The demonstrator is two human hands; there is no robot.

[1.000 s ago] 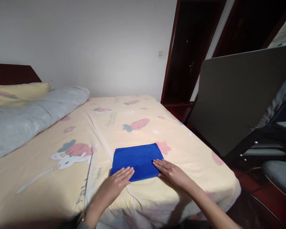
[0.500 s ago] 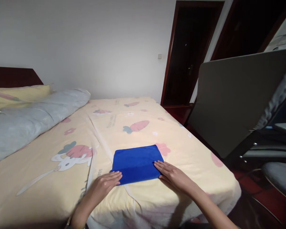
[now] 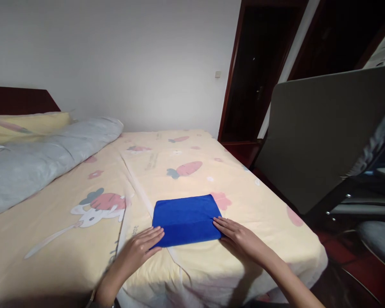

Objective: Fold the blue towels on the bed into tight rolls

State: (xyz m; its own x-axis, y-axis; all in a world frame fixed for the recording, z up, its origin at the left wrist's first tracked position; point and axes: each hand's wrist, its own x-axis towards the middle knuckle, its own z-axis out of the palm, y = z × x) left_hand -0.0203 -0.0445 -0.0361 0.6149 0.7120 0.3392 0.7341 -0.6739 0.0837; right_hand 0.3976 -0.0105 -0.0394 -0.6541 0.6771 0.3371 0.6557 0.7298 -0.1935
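Note:
A blue cloth (image 3: pixel 188 220), folded into a flat rectangle, lies on the bed near its front edge. My left hand (image 3: pixel 141 246) rests on the cloth's near left corner, fingers flat and thumb apart at the front edge. At the right edge, the stretched fingers of my right hand (image 3: pixel 239 237) touch the cloth; its thumb is mostly hidden beneath the hand. The cloth lies on a yellow bed sheet (image 3: pixel 192 190) printed with carrots, rabbits and flowers.
A pale grey rolled quilt (image 3: pixel 57 149) and a yellow pillow (image 3: pixel 35 126) lie at the left by a dark headboard (image 3: pixel 19 99). Right of the bed stand a large grey panel (image 3: pixel 324 132) and a round stool (image 3: pixel 380 239). A dark door (image 3: pixel 259 77) is behind.
My right hand has slid slightly right, towards the cloth's edge. The left thumb has spread further from its fingers. The view has shifted a little; the cloth still lies flat.

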